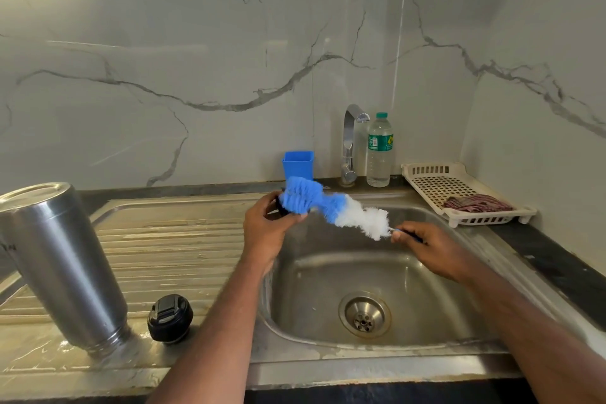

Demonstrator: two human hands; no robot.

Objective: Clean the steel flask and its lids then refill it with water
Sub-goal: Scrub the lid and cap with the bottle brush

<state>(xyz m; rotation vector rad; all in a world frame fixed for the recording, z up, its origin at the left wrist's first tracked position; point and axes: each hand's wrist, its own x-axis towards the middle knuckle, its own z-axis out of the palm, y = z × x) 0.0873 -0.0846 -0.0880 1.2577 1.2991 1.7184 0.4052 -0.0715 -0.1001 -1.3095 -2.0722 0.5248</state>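
While we look down from the head camera over a steel sink (328,275), our left hand (267,226) grips a small dark lid (281,207) above the basin's left edge, fingers curled round it. Blue bristles of a bottle brush (334,207) press against that lid; the brush runs down to the right, turning from blue to white. Our right hand (426,246) pinches the brush's thin handle just past the white bristles, over the basin.

On the ribbed draining board (170,249) to the left, the steel flask (59,266) stands upside down, mouth on the wet metal, tilted in the wide view. Just beside its mouth sits a second black lid (170,318), apart from the flask.

Behind the sink, a blue cup (298,165) stands on the dark worktop (557,266) against the marble wall (196,43), near a chrome tap (350,144). A clear water bottle (379,151) with a green cap stands just right of the tap. Further right, a white slotted tray (436,184) holds a striped cloth (477,203).
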